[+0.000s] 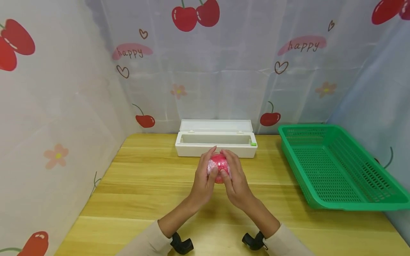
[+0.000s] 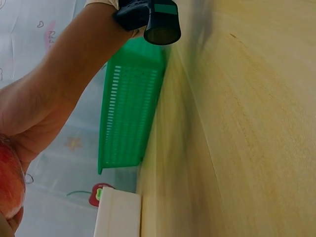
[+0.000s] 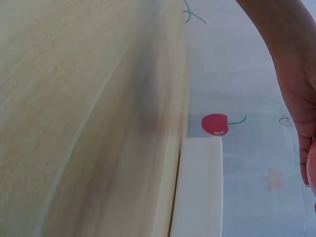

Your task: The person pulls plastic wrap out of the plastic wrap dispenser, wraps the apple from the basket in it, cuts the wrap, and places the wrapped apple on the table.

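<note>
Between both palms is a red apple [image 1: 219, 161] wrapped in shiny clear film, held above the wooden table. My left hand [image 1: 203, 179] grips its left side and my right hand [image 1: 237, 179] its right side. Both thumbs press on the side facing me, while the fingers reach round toward the back. In the left wrist view the wrapped apple [image 2: 9, 180] shows at the left edge, with the right hand [image 2: 32, 116] against it. Only a sliver of the apple [image 3: 312, 170] shows in the right wrist view, beside the left hand [image 3: 298, 94].
Behind the hands stands a long white box [image 1: 216, 151] with its lid [image 1: 216, 125] raised and a small green piece [image 1: 253, 144] at its right end. A green plastic basket [image 1: 358, 206] sits at the right. A cherry-printed curtain [image 1: 205, 78] encloses the wooden table [image 1: 144, 188].
</note>
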Motion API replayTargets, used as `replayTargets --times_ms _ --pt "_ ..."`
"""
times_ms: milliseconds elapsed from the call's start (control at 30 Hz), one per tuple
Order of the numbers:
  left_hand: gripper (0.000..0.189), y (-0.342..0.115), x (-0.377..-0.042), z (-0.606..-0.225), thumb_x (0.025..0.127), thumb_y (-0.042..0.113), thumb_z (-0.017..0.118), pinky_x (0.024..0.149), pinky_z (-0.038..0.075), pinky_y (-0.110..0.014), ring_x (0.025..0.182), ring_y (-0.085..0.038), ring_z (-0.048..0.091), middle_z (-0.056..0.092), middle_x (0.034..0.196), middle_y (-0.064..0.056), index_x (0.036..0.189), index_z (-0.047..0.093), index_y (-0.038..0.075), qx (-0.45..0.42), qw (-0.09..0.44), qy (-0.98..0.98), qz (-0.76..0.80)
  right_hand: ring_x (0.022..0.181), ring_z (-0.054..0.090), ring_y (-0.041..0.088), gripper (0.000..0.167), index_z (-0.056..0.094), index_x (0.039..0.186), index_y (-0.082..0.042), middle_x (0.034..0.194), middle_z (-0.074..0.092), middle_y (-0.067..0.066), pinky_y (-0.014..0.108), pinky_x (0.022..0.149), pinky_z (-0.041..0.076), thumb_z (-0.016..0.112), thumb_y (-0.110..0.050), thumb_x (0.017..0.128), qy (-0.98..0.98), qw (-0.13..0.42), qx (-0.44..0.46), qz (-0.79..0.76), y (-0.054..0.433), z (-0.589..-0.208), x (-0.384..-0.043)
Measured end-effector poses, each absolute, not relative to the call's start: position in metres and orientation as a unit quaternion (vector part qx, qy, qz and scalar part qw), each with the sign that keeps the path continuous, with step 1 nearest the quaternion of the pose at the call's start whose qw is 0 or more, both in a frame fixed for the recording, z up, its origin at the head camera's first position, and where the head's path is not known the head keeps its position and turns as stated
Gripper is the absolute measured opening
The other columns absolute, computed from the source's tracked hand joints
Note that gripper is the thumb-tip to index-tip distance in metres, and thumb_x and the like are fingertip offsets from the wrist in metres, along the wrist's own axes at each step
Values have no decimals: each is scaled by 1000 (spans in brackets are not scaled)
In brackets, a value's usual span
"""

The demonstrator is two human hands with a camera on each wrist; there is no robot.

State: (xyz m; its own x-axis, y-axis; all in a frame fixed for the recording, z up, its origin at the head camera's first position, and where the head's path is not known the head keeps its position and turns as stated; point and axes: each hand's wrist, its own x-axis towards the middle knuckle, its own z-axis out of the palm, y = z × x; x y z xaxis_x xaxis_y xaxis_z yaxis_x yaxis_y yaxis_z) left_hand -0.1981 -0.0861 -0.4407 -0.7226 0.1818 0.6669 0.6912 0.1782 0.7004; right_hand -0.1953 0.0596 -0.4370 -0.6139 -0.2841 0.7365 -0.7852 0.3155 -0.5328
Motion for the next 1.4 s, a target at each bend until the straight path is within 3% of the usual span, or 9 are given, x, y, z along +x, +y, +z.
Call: replayTargets --times_ms 167,267,400,500,700,833,1000,1233,1400 --pt "51 -86 -197 -443 105 5 49 84 60 -32 110 -23 57 48 137 -10 154 37 11 -295 225 -744 -556 128 50 32 49 38 149 4 147 40 20 43 102 53 50 -8 104 -779 272 345 447 59 -438 -194" --pt "53 -86 -198 -442 104 3 50 82 60 -31 108 -25 57 49 135 -12 154 37 9 -291 229 -745 -555 130 49 32 48 39 149 4 149 39 19 42 103 51 49 -16 106 -780 268 351 443 61 -438 -195" --pt "55 -86 -195 -433 101 -1 48 82 61 -32 109 -30 57 51 133 -19 154 37 5 -278 220 -728 -587 137 43 32 65 31 155 0 157 33 17 40 108 47 50 -38 106 -769 254 364 460 63 -436 -198" --pt "53 -88 -192 -424 102 -2 45 83 61 -33 113 -33 56 50 136 -23 154 36 3 -265 209 -711 -617 143 38 34 76 26 157 0 162 28 17 38 111 43 53 -46 103 -758 254 372 472 63 -436 -198" --pt "52 -91 -199 -428 102 3 47 90 59 -37 126 -33 51 45 148 -16 153 37 8 -279 233 -718 -594 142 38 35 68 29 155 4 158 30 21 32 112 42 46 -42 107 -762 270 381 448 60 -440 -197" --pt "54 -94 -205 -436 101 10 52 95 57 -41 133 -34 47 42 152 -12 153 38 10 -308 264 -726 -556 136 41 33 64 29 155 2 154 32 21 37 107 49 42 -40 109 -772 273 376 434 58 -439 -196" --pt "51 -93 -207 -441 104 8 48 91 59 -37 126 -28 52 44 149 -12 154 39 12 -319 265 -736 -535 133 42 32 58 30 154 2 152 33 20 47 100 54 38 -36 110 -783 272 368 421 58 -439 -196" --pt "53 -93 -208 -445 105 2 44 95 57 -37 125 -27 53 46 147 -16 156 36 11 -311 263 -754 -516 135 41 34 58 31 155 2 152 33 22 50 104 51 35 -36 111 -794 278 374 390 60 -437 -198" --pt "55 -93 -208 -441 104 5 47 83 61 -33 116 -26 59 48 149 -8 157 35 17 -278 228 -736 -573 142 36 32 70 24 159 -5 160 27 17 50 108 47 43 -47 107 -794 243 377 412 64 -434 -199"
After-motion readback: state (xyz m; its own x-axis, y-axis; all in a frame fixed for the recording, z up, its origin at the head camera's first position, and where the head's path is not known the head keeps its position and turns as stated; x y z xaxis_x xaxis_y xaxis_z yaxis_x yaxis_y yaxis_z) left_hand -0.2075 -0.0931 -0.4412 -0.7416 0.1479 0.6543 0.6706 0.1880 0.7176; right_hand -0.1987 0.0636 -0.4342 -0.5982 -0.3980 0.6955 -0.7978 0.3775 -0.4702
